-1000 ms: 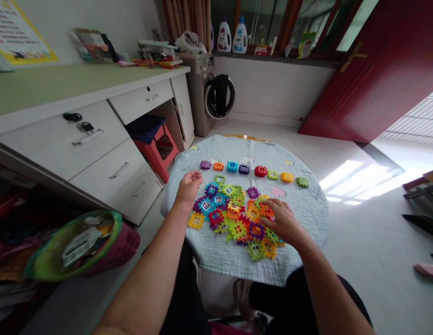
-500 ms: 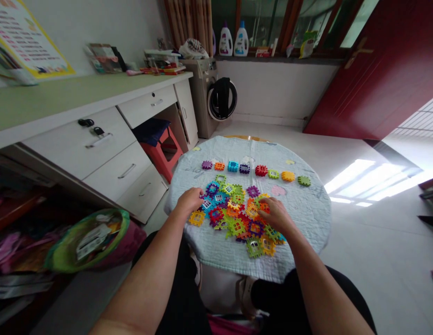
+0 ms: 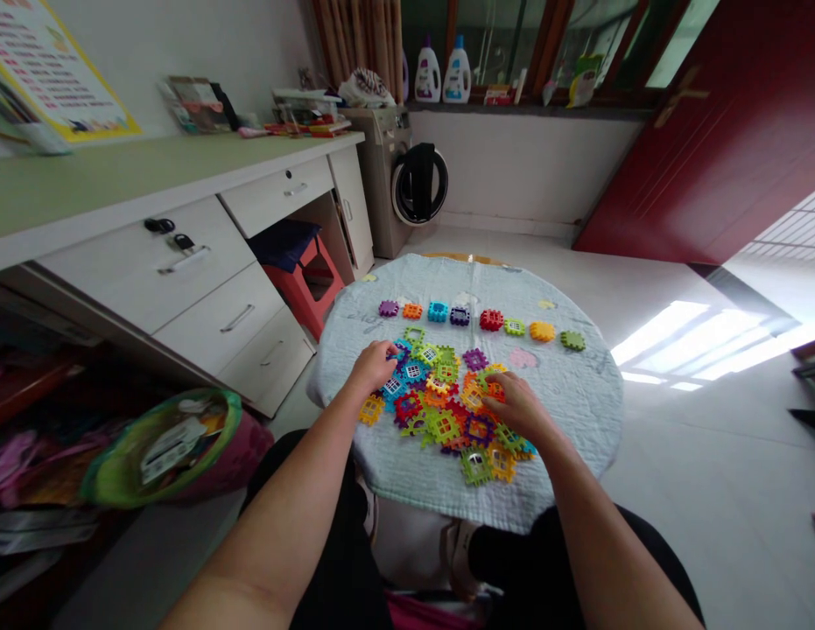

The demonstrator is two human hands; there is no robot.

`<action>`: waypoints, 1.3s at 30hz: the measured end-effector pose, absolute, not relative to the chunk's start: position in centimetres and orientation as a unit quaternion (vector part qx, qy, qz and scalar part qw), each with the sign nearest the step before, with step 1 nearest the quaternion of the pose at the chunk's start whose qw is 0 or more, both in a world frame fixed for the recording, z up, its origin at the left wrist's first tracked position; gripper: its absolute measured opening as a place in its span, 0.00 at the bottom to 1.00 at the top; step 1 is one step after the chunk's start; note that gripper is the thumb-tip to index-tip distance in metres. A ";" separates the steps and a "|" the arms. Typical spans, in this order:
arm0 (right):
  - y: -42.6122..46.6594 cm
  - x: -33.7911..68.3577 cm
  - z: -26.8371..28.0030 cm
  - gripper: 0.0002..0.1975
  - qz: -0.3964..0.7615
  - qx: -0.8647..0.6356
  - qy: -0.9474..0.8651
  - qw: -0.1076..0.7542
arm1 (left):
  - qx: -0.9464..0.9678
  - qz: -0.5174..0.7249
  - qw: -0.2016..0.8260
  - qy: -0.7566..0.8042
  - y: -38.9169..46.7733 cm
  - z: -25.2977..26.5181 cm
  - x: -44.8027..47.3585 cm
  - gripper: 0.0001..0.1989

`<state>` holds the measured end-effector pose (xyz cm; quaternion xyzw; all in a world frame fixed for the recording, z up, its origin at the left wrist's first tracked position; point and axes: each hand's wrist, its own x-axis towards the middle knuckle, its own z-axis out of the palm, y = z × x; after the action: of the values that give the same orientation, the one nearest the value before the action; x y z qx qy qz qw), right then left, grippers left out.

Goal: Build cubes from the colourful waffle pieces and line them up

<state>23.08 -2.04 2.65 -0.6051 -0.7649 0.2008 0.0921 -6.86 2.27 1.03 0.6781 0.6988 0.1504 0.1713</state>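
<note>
A heap of colourful plastic interlocking window blocks (image 3: pixel 445 426) lies on the cloth-covered round table (image 3: pixel 565 420). My left hand (image 3: pixel 373 366) is at the heap's left edge, its fingers bent around the near side of a blue block (image 3: pixel 402 353); its fingertips are partly hidden. At the right side, my right hand (image 3: pixel 520 402) rests with thumb and forefinger apart over orange and green blocks, touching an orange block (image 3: pixel 495 390). A yellow block (image 3: pixel 371 409) lies just below my left hand. Between my hands sits a purple block (image 3: pixel 475 359).
Across the table's far half runs a row of small stacks, from a purple stack (image 3: pixel 389 308) to a green stack (image 3: pixel 572 340). A desk with drawers (image 3: pixel 203 306) and a red stool (image 3: pixel 308 280) stand left. Nearby are a green-rimmed basket (image 3: pixel 229 420) and a washing machine (image 3: pixel 381 175).
My left hand has moved right and slightly up, onto the blue blocks at the heap's edge. My right hand stays in nearly the same place.
</note>
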 end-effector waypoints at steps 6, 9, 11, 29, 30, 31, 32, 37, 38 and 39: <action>-2.0 22.9 2.4 0.17 0.201 -0.597 -0.771 0.089 | 0.613 0.106 0.089 0.778 3.0 -0.1 -4.7 0.20; -2.0 23.1 2.1 0.17 0.199 -0.595 -0.773 0.094 | 0.599 0.110 0.088 0.788 3.0 -0.2 -4.3 0.22; -2.0 23.2 2.1 0.17 0.202 -0.596 -0.772 0.096 | 0.593 0.127 0.108 0.788 3.1 -0.2 -4.6 0.22; -1.6 23.5 1.9 0.17 0.205 -0.591 -0.776 0.085 | 0.614 0.106 0.095 0.777 1.1 1.6 -8.0 0.18; -1.6 23.5 1.9 0.17 0.205 -0.590 -0.777 0.085 | 0.634 0.080 0.103 0.762 0.5 1.7 -7.9 0.17; -1.5 23.4 1.9 0.17 0.205 -0.588 -0.778 0.084 | 0.645 0.057 0.109 0.754 0.0 1.6 -7.9 0.17; -1.5 23.3 2.0 0.17 0.206 -0.587 -0.779 0.084 | 0.653 0.041 0.111 0.748 -0.4 1.5 -7.8 0.18; -1.6 23.1 2.1 0.17 0.208 -0.582 -0.781 0.093 | 0.690 0.047 0.105 0.714 -0.8 0.8 -7.1 0.13; -1.7 23.2 2.2 0.17 0.206 -0.583 -0.780 0.094 | 0.695 0.055 0.113 0.708 -0.7 0.8 -7.0 0.12; -1.7 23.2 2.3 0.17 0.205 -0.585 -0.779 0.094 | 0.697 0.064 0.127 0.703 -0.6 0.9 -6.9 0.10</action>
<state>23.24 -1.74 2.26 -0.5851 -0.7789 0.2055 0.0937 -6.87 -0.62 0.85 0.6972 0.7025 0.0640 0.1275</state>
